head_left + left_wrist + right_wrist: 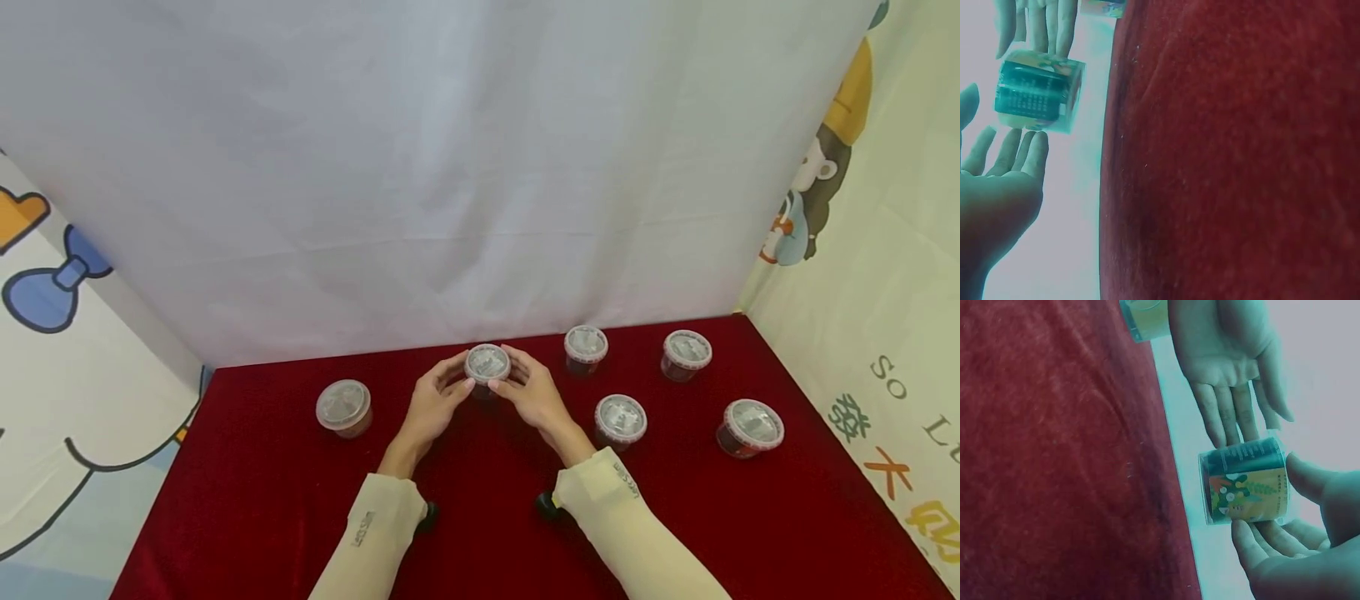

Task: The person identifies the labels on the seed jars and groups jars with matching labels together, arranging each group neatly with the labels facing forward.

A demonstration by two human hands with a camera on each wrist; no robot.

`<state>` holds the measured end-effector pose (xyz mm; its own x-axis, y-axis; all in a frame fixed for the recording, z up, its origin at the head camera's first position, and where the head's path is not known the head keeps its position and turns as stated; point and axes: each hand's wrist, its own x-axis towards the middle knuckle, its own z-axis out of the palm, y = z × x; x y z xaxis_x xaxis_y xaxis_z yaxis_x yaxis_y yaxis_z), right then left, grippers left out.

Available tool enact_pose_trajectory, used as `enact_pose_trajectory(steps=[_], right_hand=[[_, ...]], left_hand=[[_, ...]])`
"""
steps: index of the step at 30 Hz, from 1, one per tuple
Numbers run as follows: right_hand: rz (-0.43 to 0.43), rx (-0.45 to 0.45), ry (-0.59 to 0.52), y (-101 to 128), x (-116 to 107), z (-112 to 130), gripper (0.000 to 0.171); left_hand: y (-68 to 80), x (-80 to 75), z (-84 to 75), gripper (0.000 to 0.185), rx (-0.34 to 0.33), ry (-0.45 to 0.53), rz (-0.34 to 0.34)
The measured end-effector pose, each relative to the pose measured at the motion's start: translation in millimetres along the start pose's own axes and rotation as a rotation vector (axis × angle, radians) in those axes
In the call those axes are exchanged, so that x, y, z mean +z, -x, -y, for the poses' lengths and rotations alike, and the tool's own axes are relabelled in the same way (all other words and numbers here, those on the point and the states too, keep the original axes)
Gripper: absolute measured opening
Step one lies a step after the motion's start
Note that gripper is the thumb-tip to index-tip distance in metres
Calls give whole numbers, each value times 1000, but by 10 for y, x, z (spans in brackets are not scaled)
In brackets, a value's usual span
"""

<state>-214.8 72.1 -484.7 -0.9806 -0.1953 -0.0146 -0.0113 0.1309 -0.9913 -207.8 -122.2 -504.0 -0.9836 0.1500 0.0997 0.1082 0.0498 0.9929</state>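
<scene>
A small clear jar [487, 364] with a white lid and a printed label is lifted a little above the red tablecloth [480, 542], between both hands. My right hand [517, 385] grips it, thumb on one side and fingers on the other; the right wrist view shows the jar [1244, 481] framed by that hand [1285, 537]. My left hand [450, 387] meets it from the left with straight fingers at its side. In the left wrist view the left hand [1004, 169] lies flat just below the jar [1038, 94].
Several similar lidded jars stand on the cloth: one to the left [343, 407], two at the back right [586, 346] [686, 354], two nearer on the right [620, 419] [750, 427]. A white sheet [450, 167] closes the back; cartoon-print curtains hang at both sides.
</scene>
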Motion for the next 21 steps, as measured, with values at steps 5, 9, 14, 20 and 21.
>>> enact_pose_trajectory(steps=[5, 9, 14, 20, 21], right_hand=[[72, -25, -11, 43, -13, 56, 62], [132, -67, 14, 62, -30, 80, 61], [194, -78, 41, 90, -63, 119, 62], [215, -72, 43, 116, -60, 149, 61], [215, -70, 39, 117, -51, 148, 61]], left_hand=[[41, -41, -22, 48, 11, 42, -2], [64, -76, -26, 53, 10, 33, 16], [103, -119, -54, 61, -5, 0, 61], [141, -163, -85, 60, -32, -10, 90], [144, -168, -89, 60, -33, -10, 88]])
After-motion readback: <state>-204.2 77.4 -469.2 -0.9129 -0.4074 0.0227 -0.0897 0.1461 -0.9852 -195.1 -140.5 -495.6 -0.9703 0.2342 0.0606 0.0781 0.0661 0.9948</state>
